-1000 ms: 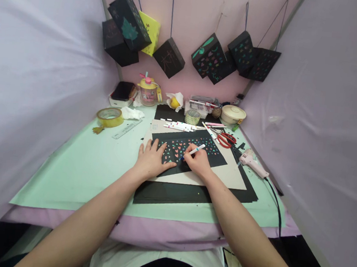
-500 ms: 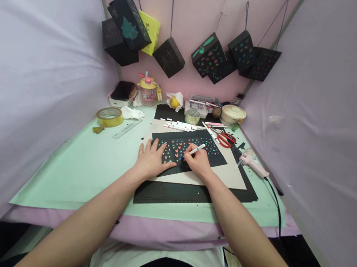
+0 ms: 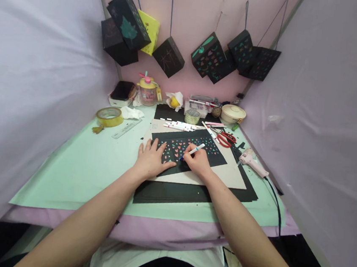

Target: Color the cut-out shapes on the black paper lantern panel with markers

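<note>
A black sheet of paper [image 3: 219, 158] covered with small coloured hearts, triangles and stars lies on a pale board [image 3: 229, 177]. Spread flat over the sheet's left end, my left hand [image 3: 150, 160] presses it with fingers apart and thumb pointing right. My right hand [image 3: 198, 160] grips a white marker pen [image 3: 198, 149] with a blue tip, which points down to the sheet near its lower middle. Whether the tip touches the paper I cannot tell. More white markers [image 3: 181, 126] lie just beyond the sheet's top edge. Under the board are larger black sheets [image 3: 172, 195].
Red-handled scissors [image 3: 226, 139] and a corded glue gun [image 3: 253, 163] lie at the right. Yellow tape [image 3: 109, 116] and a clear ruler [image 3: 127, 129] are at the left. A drinking bottle [image 3: 147, 91] and a lidded bowl [image 3: 233, 113] stand behind. Decorated black boxes [image 3: 169, 57] hang overhead.
The marker's tip has shifted very slightly to the left along the black sheet. My left hand stays in place.
</note>
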Tool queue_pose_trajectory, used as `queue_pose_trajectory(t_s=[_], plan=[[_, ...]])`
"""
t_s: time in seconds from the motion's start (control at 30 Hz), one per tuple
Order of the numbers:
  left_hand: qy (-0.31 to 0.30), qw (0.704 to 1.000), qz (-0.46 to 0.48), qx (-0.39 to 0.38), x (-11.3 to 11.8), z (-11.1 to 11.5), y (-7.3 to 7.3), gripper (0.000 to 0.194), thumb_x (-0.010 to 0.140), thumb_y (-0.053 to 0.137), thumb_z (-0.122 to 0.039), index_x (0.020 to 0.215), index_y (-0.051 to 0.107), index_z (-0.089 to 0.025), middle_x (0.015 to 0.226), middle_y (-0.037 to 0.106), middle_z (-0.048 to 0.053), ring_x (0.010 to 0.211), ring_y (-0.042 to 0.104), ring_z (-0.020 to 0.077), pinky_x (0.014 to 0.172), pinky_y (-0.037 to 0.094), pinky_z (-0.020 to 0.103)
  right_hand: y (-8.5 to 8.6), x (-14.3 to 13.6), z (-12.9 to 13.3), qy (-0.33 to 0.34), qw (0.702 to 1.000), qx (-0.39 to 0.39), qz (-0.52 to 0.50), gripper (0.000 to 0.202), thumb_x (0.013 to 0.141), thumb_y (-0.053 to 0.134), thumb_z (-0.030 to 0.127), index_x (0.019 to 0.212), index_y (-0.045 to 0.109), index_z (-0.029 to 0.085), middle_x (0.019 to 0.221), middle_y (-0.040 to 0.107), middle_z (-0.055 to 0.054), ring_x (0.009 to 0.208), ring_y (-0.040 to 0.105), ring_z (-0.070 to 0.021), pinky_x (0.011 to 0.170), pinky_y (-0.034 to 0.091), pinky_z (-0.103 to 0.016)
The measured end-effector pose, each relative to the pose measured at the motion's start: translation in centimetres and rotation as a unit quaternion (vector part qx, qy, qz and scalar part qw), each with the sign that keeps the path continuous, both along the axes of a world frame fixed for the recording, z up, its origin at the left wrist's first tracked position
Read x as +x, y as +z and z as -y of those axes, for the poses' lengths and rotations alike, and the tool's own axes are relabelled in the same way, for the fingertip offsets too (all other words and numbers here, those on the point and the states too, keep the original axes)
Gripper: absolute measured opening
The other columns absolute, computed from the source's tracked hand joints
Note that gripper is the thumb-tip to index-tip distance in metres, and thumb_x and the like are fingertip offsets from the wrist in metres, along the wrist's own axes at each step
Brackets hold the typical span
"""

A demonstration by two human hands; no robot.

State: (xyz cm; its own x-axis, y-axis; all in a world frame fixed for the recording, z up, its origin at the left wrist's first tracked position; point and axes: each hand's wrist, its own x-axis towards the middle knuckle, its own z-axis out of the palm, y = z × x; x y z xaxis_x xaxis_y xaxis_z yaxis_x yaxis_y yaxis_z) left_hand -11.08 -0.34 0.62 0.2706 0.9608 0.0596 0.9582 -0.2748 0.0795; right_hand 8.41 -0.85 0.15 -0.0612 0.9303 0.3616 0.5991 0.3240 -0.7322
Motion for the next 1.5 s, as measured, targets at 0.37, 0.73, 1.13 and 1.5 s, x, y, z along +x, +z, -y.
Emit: queue_pose_trajectory(t_s=[0.37, 0.73, 1.13, 1.5], plan=[[0.002, 1.000, 0.000, 0.000, -0.01, -0.04, -0.05, 0.090, 0.074, 0.036, -0.081, 0.142, 0.035, -0.023, 0.151, 0.024, 0.013, 0.138, 0.016, 0.0371, 0.107, 0.016, 0.056, 0.00, -0.01, -0.02, 0.006, 1.000, 0.004, -0.001, 0.010, 0.072, 0.050, 0.021, 0.062, 0.049, 0.021, 0.053, 0.054, 0.005, 0.051, 0.048, -0.0108, 0.054, 0.034, -0.022], [0.003, 1.000, 0.002, -0.001, -0.02, -0.05, -0.16, 0.090, 0.074, 0.037, -0.081, 0.143, 0.034, -0.023, 0.152, 0.023, 0.012, 0.139, 0.015, 0.0374, 0.108, 0.014, 0.055, 0.26, -0.11, 0.12, -0.006, 1.000, 0.000, -0.003, 0.010, 0.073, 0.049, 0.020, 0.063, 0.050, 0.021, 0.054, 0.056, 0.004, 0.053, 0.050, -0.0113, 0.056, 0.035, -0.022], [0.004, 1.000, 0.006, -0.006, 0.12, 0.14, 0.20, 0.090, 0.074, 0.038, -0.080, 0.142, 0.035, -0.021, 0.151, 0.025, 0.013, 0.139, 0.015, 0.0371, 0.108, 0.014, 0.056, 0.19, -0.07, 0.04, 0.014, 1.000, 0.001, -0.003, 0.010, 0.073, 0.049, 0.020, 0.064, 0.050, 0.021, 0.055, 0.056, 0.005, 0.053, 0.050, -0.0108, 0.056, 0.036, -0.022], [0.005, 1.000, -0.003, -0.013, 0.11, 0.18, 0.37, 0.090, 0.074, 0.036, -0.080, 0.143, 0.034, -0.022, 0.152, 0.023, 0.012, 0.139, 0.014, 0.0371, 0.108, 0.014, 0.055, 0.30, -0.09, 0.11, 0.001, 1.000, -0.002, -0.001, 0.009, 0.072, 0.049, 0.020, 0.062, 0.049, 0.021, 0.054, 0.056, 0.004, 0.053, 0.049, -0.0112, 0.056, 0.035, -0.022]])
